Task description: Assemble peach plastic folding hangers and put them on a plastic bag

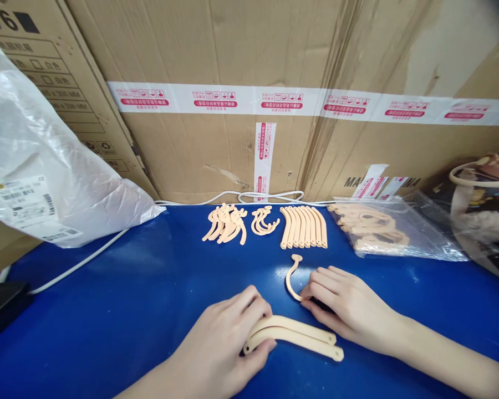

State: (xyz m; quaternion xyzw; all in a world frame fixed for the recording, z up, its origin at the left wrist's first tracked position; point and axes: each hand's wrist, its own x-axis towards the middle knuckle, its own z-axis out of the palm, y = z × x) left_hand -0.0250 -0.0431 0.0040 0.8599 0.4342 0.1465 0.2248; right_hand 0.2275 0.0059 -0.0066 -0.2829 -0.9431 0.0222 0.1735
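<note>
My left hand [233, 338] is closed around one end of two curved beige strips [299, 335], each with a small hole at its ends. They lie side by side, pointing to the right. Between the thumb and fingers of my right hand [345, 305] is the lower end of a thin curved beige piece [290, 277]; its wider head points away from me. Behind it stands a neat row of similar curved strips [303, 227]. Left of that row are a few thin hooked pieces [264, 220] and a pile of short branched pieces [224, 224].
A clear plastic bag [424, 233] with more beige pieces lies at the right back. On the left are a white plastic parcel [66, 166], a white cable [83, 263] and a black object [4, 310]. Large taped cardboard boxes [216, 149] wall off the back of the blue table [128, 299].
</note>
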